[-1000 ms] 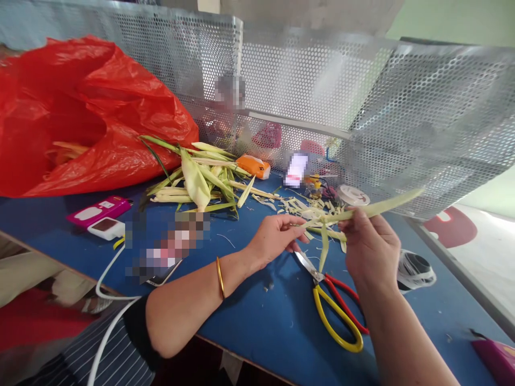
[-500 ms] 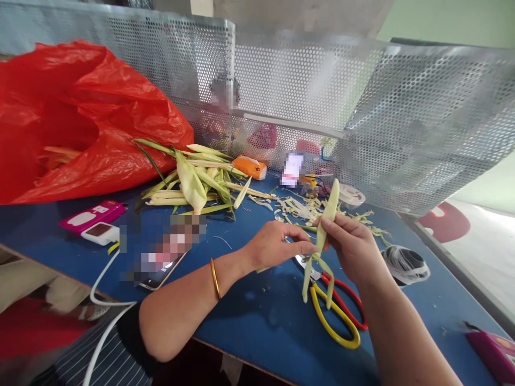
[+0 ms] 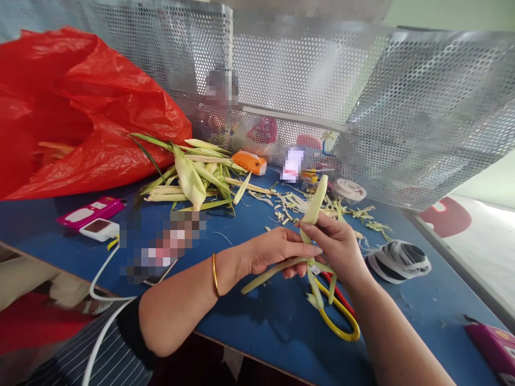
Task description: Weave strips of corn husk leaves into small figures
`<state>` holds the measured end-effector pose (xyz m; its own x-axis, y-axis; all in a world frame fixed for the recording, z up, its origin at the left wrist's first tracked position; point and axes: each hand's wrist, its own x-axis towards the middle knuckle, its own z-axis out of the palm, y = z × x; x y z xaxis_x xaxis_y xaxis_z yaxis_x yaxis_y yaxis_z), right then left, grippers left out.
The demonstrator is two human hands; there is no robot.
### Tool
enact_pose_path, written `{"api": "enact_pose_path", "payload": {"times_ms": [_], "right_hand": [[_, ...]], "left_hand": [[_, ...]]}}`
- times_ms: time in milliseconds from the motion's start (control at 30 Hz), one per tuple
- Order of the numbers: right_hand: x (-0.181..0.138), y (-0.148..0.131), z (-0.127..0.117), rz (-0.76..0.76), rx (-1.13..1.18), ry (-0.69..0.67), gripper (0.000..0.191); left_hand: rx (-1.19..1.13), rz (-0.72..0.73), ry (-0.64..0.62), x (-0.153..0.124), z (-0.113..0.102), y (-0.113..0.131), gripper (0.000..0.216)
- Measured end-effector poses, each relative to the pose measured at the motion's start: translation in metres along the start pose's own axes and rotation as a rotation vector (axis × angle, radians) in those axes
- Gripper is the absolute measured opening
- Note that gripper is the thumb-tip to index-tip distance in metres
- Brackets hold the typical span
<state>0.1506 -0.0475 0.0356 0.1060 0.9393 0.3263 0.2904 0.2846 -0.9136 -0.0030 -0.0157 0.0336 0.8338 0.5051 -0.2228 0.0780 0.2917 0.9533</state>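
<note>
My right hand [image 3: 338, 241] is closed around a pale green corn husk [image 3: 316, 201], its broad upper part pointing up and away from me. Just left of it, my left hand [image 3: 281, 249] is closed at the husk's lower part, thumb and fingers against it. A long narrow husk strip [image 3: 269, 276] sticks out to the left beneath that hand. More husk ends [image 3: 314, 284] dangle below the fingers. Under the hands lies a pair of scissors with one yellow and one red handle [image 3: 341, 321]; its blades are mostly hidden.
Corn husks [image 3: 191, 182] are piled beside a large red plastic bag [image 3: 132, 118]. Husk scraps [image 3: 289, 203] litter the blue table [image 3: 249, 327]. A roll of white string [image 3: 398, 261] lies at right. An orange tissue pack [image 3: 249, 162] and phones [image 3: 292, 163] stand around; perforated metal panels [image 3: 289, 69] border the back.
Both hands have shifted slightly with the husk. A long strip now juts left from under my left hand, which has closed in on the husk's lower part.
</note>
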Motion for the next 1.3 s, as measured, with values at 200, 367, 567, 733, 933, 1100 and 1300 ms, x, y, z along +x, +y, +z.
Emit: {"api": "enact_pose_path", "payload": {"times_ms": [200, 367, 567, 733, 933, 1100, 1300], "right_hand": [[-0.003, 0.002, -0.004, -0.004, 0.207, -0.025, 0.014], [-0.01, 0.0, -0.001, -0.128, 0.039, 0.157, 0.007], [-0.019, -0.009, 0.006, -0.501, -0.434, 0.367, 0.003], [-0.021, -0.012, 0.005, -0.318, -0.363, 0.38, 0.017], [-0.018, -0.014, 0.0, -0.285, -0.275, 0.417, 0.015], [-0.012, -0.016, -0.007, -0.267, -0.155, 0.485, 0.013], [-0.001, -0.005, -0.005, 0.109, -0.029, 0.004, 0.03]], "left_hand": [[0.162, -0.074, 0.074, 0.004, 0.001, -0.004, 0.023], [0.086, -0.031, 0.228, 0.01, -0.005, -0.005, 0.021], [-0.035, 0.058, 0.415, 0.012, -0.007, -0.003, 0.024], [0.119, 0.182, 0.494, 0.014, -0.01, -0.007, 0.019], [0.351, 0.21, 0.365, 0.014, -0.014, -0.01, 0.025], [0.318, 0.122, 0.244, 0.01, -0.01, -0.005, 0.03], [0.383, 0.116, 0.245, 0.009, -0.01, -0.005, 0.023]]}}
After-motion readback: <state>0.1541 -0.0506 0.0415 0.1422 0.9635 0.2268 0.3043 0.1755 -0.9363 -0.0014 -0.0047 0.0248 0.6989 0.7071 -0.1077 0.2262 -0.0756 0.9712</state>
